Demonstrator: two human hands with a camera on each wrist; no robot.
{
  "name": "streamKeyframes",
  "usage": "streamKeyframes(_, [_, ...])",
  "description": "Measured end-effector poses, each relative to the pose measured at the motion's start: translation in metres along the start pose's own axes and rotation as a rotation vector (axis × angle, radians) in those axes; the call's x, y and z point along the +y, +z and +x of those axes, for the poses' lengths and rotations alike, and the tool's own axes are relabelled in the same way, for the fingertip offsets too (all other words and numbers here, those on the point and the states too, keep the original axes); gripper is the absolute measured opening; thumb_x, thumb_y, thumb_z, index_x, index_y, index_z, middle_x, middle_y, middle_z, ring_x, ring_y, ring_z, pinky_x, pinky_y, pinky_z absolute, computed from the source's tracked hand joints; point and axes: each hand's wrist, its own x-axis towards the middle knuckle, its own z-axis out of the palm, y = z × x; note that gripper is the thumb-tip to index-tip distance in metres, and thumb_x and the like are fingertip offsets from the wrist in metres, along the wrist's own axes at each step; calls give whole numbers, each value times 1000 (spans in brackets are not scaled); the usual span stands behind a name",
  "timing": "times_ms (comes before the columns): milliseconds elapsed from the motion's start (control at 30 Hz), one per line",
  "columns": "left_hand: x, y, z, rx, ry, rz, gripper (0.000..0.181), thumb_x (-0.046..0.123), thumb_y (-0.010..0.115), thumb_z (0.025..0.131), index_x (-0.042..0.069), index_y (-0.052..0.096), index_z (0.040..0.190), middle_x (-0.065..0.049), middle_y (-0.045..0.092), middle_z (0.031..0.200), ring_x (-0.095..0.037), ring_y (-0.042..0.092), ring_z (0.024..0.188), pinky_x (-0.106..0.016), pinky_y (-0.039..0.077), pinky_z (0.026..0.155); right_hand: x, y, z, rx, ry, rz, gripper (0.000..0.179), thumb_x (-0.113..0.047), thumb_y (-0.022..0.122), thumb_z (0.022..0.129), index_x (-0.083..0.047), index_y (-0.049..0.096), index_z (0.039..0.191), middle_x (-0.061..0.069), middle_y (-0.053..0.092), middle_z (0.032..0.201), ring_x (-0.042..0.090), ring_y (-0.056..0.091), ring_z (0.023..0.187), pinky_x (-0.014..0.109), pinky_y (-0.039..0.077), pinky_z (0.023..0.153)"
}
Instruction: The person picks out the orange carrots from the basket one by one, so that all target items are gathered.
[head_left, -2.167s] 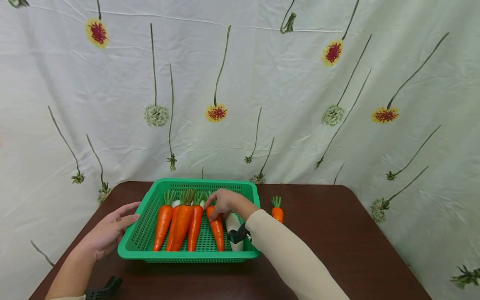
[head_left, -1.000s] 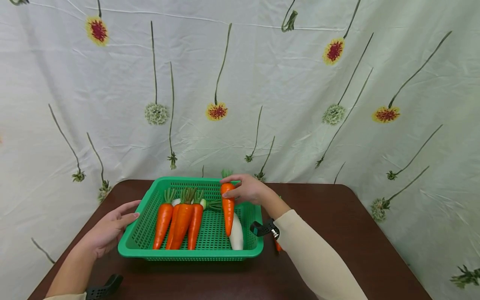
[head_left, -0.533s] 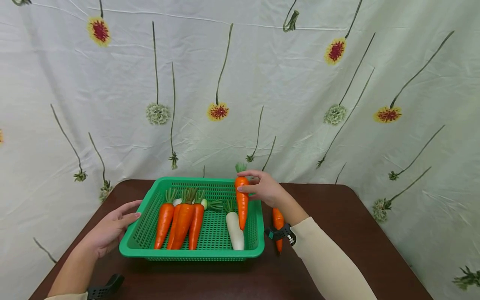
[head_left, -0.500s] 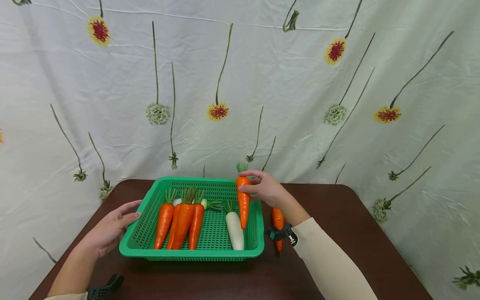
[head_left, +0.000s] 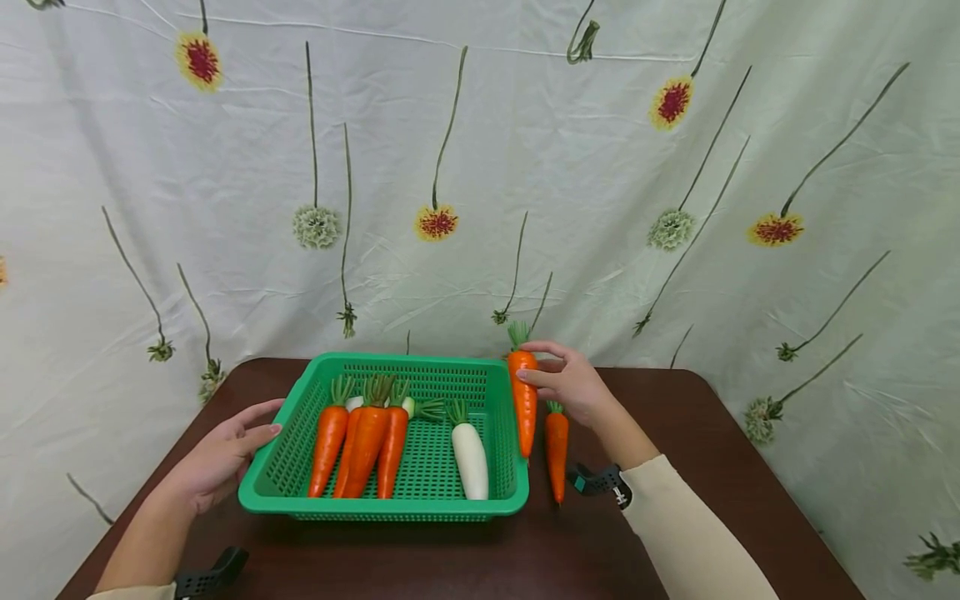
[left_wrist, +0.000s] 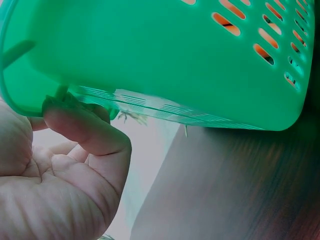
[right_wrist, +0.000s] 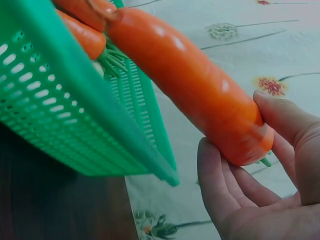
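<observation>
My right hand (head_left: 568, 382) pinches an orange carrot (head_left: 524, 404) near its leafy end, thumb on one side and fingers on the other. The carrot is held over the right rim of the green basket (head_left: 390, 506), green top up and tip down. In the right wrist view the held carrot (right_wrist: 190, 75) slants across the basket's edge. At the basket's left side my left hand (head_left: 225, 454) holds the rim; the left wrist view has its thumb (left_wrist: 82, 125) bent against it. Inside the basket lie several carrots (head_left: 367, 446) on the left and a white radish (head_left: 471, 461) on the right.
Another carrot (head_left: 557, 454) lies on the dark brown table (head_left: 675, 500), just right of the basket. Partly covered white vegetables with green tops (head_left: 427, 408) sit behind the carrots in the basket. A white flowered cloth (head_left: 480, 167) hangs behind the table.
My right hand has lifted the carrot from beside the white radish and carried it rightward to the basket's right rim. The left hand stays at the left rim.
</observation>
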Motion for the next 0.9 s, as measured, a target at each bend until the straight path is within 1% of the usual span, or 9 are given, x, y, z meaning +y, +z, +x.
streamKeyframes(67, [0,0,0,0,2,4,73,32,46,111,6,2,162,10,72,117,-22,76,100,-48,63,84,1,-5,-3,12,-6,5,52,-11,77,92,-12,60,141,15,64,128,19,72,93,30,63,80])
streamKeyframes(200, [1,0,0,3,4,9,73,32,46,111,5,2,162,10,72,116,-22,76,99,-48,64,84,3,-15,-8,8,-19,19,53,-11,76,93,-10,58,143,14,65,127,19,72,96,30,62,82])
streamKeyframes(333, [1,1,-1,1,3,-2,73,31,47,111,5,2,162,10,72,116,-21,76,99,-48,63,84,6,-24,-11,-2,-21,40,54,-8,74,94,-7,56,145,16,63,132,20,71,100,34,62,87])
streamKeyframes(467, [1,1,-2,4,5,-12,72,31,47,110,6,4,162,10,72,116,-21,76,99,-48,63,85,10,-33,-14,5,-26,41,55,-8,73,95,-5,54,147,16,61,134,21,71,102,39,62,92])
streamKeyframes(633, [0,1,-1,13,4,-31,70,29,48,110,6,7,161,10,72,115,-20,76,99,-47,63,85,13,-44,-18,20,-32,52,58,-7,74,94,-3,52,148,16,61,132,22,73,99,38,63,90])
streamKeyframes(767, [-1,0,0,6,9,-61,70,26,49,110,6,5,162,10,71,115,-19,76,99,-46,64,84,16,-53,-21,34,-32,59,59,-8,75,94,-2,52,148,16,61,132,22,73,98,37,63,87])
streamKeyframes(900, [-1,0,2,3,11,-83,71,23,49,110,6,4,162,9,71,115,-18,76,99,-45,64,84,21,-63,-23,51,-42,30,59,-11,75,94,-1,52,147,15,63,130,21,72,99,36,63,87])
